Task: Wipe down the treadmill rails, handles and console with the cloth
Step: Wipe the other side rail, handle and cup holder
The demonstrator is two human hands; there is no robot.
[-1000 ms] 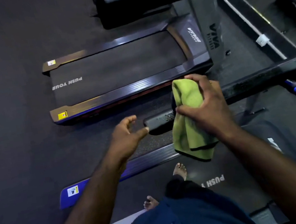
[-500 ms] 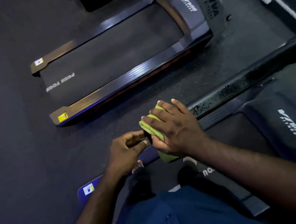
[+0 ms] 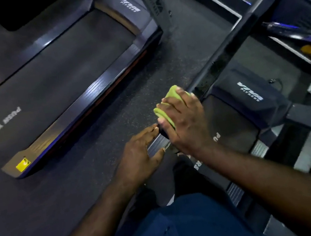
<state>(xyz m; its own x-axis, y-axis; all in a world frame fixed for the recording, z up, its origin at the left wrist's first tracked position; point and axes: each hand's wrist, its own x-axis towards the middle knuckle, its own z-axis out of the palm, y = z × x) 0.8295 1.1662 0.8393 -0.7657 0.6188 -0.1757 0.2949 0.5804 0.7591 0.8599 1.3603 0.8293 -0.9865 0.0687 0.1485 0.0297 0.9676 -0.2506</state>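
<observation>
I'm on the handle step: my right hand [image 3: 184,127] has its fingers [image 3: 185,96] curled over the green cloth [image 3: 164,109], clamping it round the near end of the black handle [image 3: 221,52]. My left hand [image 3: 139,154] lies open just beside that end. Next, I judge, a firm slide far-right along it, grip kept snug

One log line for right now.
phase: handrail wipe | right hand: grips green cloth over handrail end | left hand: open, fingertip at its tip
</observation>
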